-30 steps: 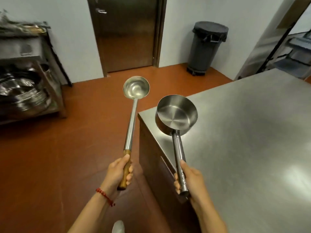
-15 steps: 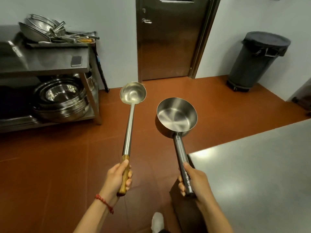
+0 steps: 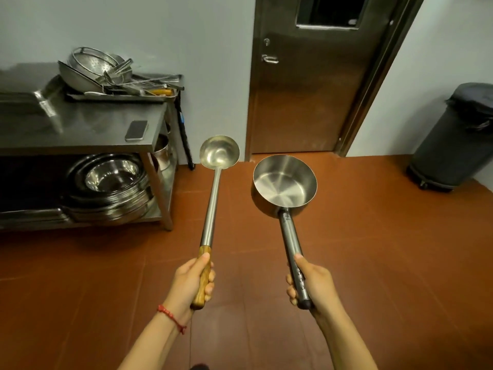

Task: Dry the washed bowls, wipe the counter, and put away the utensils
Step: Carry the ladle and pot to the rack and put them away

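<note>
Two hands reach out ahead of us over the red-brown floor (image 3: 373, 263), each wrapped round a handle. Our left hand (image 3: 190, 283), with a red cord bracelet (image 3: 170, 317) at the wrist, closes its grip on the wooden end of the ladle (image 3: 213, 204), thumb laid up along the wood and fingers curled beneath; the steel shaft rises away from us and the bowl of the ladle faces up. Our right hand (image 3: 313, 285) closes its grip on the dark end of the long-handled scoop pan (image 3: 284, 182), thumb on top, and the pan's round cup tilts open towards us. The two utensils are held side by side in the air, near but apart, neither touching anything else. To the left stands a steel worktop (image 3: 80, 126) with a phone (image 3: 136, 130) near its front corner, a tray of strainers and utensils (image 3: 112, 76) at its back, and a stack of steel bowls (image 3: 109, 188) on the shelf below. A steel door (image 3: 314, 84) faces us and a dark bin (image 3: 458, 137) stands at the right. Compared with a second ago, the steel counter that lay under the pan has dropped out of view, the door and the worktop with the bowls have swung nearer the middle, and both grips are unchanged.
</note>
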`<action>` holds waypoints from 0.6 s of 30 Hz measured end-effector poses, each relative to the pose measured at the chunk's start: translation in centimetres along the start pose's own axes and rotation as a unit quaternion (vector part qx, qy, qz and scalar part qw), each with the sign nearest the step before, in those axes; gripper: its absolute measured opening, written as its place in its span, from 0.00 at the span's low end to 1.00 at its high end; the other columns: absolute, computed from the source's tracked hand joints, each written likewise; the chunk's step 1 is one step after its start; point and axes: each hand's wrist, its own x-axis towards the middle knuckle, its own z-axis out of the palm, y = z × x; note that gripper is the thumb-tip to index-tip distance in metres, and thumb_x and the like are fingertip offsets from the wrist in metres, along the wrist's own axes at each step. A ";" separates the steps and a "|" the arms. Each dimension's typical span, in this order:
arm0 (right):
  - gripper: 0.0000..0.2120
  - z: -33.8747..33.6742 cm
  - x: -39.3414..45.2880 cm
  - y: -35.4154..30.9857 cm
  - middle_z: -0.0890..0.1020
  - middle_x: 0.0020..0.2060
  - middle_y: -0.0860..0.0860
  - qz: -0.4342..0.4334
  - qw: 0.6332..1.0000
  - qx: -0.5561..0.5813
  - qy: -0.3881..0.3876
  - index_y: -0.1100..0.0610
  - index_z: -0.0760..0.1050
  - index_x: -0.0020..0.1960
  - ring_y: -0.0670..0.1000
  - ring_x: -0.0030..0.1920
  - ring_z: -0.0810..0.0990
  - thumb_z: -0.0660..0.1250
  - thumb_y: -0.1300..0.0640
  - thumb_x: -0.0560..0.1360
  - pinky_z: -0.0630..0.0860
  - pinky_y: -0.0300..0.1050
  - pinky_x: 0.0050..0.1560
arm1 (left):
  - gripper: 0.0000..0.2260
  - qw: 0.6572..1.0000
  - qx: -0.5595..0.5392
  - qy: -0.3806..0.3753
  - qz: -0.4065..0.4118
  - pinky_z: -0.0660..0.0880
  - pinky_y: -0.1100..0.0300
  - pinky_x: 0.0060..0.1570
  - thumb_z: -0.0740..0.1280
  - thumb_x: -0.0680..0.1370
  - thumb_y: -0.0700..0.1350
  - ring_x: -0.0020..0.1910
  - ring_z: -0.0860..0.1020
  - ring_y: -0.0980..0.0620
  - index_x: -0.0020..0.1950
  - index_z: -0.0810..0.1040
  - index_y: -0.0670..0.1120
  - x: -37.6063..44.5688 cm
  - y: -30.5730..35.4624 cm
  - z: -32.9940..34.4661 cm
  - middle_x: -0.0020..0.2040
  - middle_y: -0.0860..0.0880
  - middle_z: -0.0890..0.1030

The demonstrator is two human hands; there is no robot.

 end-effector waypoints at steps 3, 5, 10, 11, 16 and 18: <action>0.16 1.6 5.6 -2.6 0.74 0.23 0.56 0.002 1.000 -0.006 -0.014 0.63 0.73 0.36 0.53 0.18 0.70 0.62 0.52 0.77 0.67 0.40 0.19 | 0.11 1.000 -0.005 0.009 0.007 0.63 0.70 0.15 0.61 0.79 0.44 0.14 0.67 0.55 0.40 0.71 0.40 5.2 2.3 1.0 0.21 0.49 0.72; 0.16 2.8 9.4 -4.4 0.75 0.24 0.55 0.003 1.000 -0.009 -0.026 0.63 0.73 0.37 0.53 0.18 0.70 0.63 0.52 0.76 0.67 0.39 0.19 | 0.11 1.000 -0.011 0.014 0.016 0.63 0.70 0.15 0.60 0.79 0.44 0.14 0.67 0.55 0.40 0.71 0.40 9.0 4.1 1.6 0.21 0.49 0.72; 0.16 7.0 19.4 -8.7 0.74 0.23 0.55 -0.006 0.999 -0.019 -0.047 0.64 0.71 0.37 0.52 0.18 0.69 0.63 0.51 0.76 0.66 0.39 0.19 | 0.11 0.999 -0.025 0.023 0.022 0.64 0.70 0.15 0.60 0.79 0.43 0.14 0.67 0.54 0.39 0.71 0.40 19.2 9.3 2.8 0.22 0.48 0.72; 0.17 7.9 21.5 -9.6 0.74 0.23 0.55 -0.002 0.999 -0.018 -0.049 0.64 0.71 0.38 0.52 0.18 0.69 0.63 0.51 0.76 0.67 0.39 0.19 | 0.11 0.999 -0.026 0.024 0.022 0.64 0.69 0.15 0.61 0.79 0.44 0.14 0.67 0.54 0.39 0.71 0.40 21.2 10.5 3.0 0.22 0.48 0.72; 0.17 12.2 30.7 -15.3 0.75 0.23 0.55 0.008 0.997 -0.024 -0.069 0.63 0.72 0.37 0.53 0.18 0.70 0.64 0.50 0.75 0.67 0.39 0.19 | 0.11 0.999 -0.028 0.031 0.028 0.64 0.69 0.15 0.61 0.79 0.44 0.14 0.67 0.54 0.39 0.71 0.40 30.3 16.8 4.3 0.22 0.48 0.72; 0.17 13.4 34.0 -17.4 0.75 0.23 0.55 0.003 0.997 -0.028 -0.076 0.63 0.72 0.36 0.53 0.18 0.70 0.64 0.50 0.75 0.67 0.39 0.19 | 0.11 0.998 -0.033 0.040 0.030 0.64 0.69 0.15 0.61 0.79 0.45 0.14 0.67 0.54 0.39 0.71 0.40 33.5 18.9 5.1 0.22 0.48 0.72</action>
